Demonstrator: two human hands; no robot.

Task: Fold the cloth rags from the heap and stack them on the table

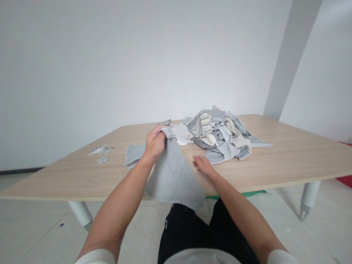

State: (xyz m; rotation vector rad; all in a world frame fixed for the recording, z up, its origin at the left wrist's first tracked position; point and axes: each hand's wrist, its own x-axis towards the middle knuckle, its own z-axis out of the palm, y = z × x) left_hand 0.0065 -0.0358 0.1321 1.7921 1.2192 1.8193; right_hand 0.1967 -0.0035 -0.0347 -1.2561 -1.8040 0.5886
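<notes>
My left hand [156, 143] is closed on the upper end of a light grey piece of cloth [176, 176]. The cloth hangs down, widening past the table's front edge over my lap. To the right of it, my right hand [202, 164] hovers with loosely curled fingers slightly apart and nothing visible in them. Close behind that hand lies a heap of crumpled cloth pieces [224, 141], mostly grey, with some beige and a striped one. A folded grey stack of cloth [134, 154] lies left of my left hand, partly hidden by the forearm.
The wooden table [288, 157] stands against a white wall. Small white and grey scraps [101, 151] lie on its left side. A small grey cloth piece [165, 122] rests near the back edge. Something green [253, 193] shows beneath the front edge.
</notes>
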